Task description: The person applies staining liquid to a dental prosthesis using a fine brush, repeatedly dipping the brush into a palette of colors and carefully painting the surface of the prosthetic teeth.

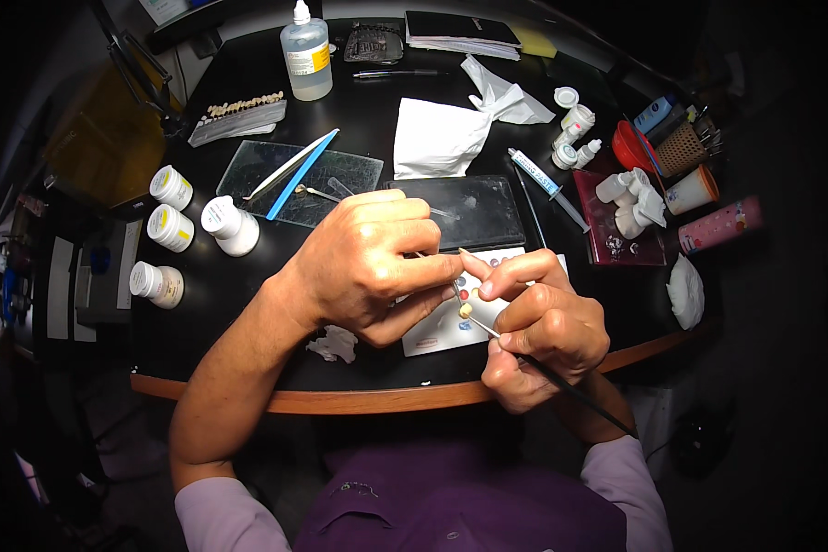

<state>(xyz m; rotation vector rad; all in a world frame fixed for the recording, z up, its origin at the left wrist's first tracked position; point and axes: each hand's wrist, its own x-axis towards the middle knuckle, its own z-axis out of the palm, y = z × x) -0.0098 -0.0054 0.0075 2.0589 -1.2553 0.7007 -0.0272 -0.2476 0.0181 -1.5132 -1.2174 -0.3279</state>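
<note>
My left hand [373,262] is closed around a thin metal holder [456,291], most of it hidden by the fingers. At the holder's lower end is a small yellowish dental crown [466,311]. My right hand [552,327] pinches a fine brush with a long black handle [575,391]; its pale tip meets the crown, or lies right beside it. The fingertips of both hands come close together above the crown. Under them lies a white palette card [421,342] with small red, blue and grey colour spots, partly covered by the hands.
Left stand several white jars [235,225]; behind them, a glass slab [248,175] carries slim tools. A squeeze bottle [308,60] is at the back. A black case [488,212], paste syringe [547,189] and red box [598,235] lie right. Crumpled tissue [334,344] sits near the table's wooden edge [377,401].
</note>
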